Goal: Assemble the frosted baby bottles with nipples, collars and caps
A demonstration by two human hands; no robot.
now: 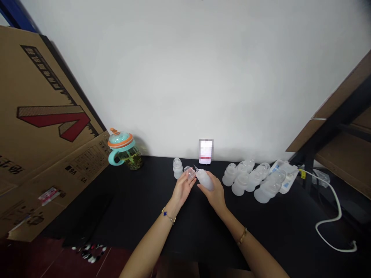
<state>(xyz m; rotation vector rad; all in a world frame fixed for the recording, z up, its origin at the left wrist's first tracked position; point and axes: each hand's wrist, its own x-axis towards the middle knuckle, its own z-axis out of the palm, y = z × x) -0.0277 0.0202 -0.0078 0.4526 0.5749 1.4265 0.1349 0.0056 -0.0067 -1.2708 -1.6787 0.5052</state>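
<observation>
My left hand (182,188) is closed on a clear plastic cap (190,173), its open side turned toward the right. Wrapped round a small frosted white bottle (205,180) is my right hand (216,193). This bottle is tilted to the left, and a thin nozzle sticks out of its top close to the cap. Cap and bottle are apart, or only just touching; I cannot tell which. Just behind my left hand stands a similar bottle (177,168) under a clear domed cap. Several more capped bottles (239,183) stand in a group right of my right hand.
A lit phone (205,151) leans on the wall behind my hands. A turquoise-lidded jug (124,150) stands left on the black table (136,204), near a large cardboard box (43,127). At right lie a white-and-blue package (288,175) and a white cable (336,197).
</observation>
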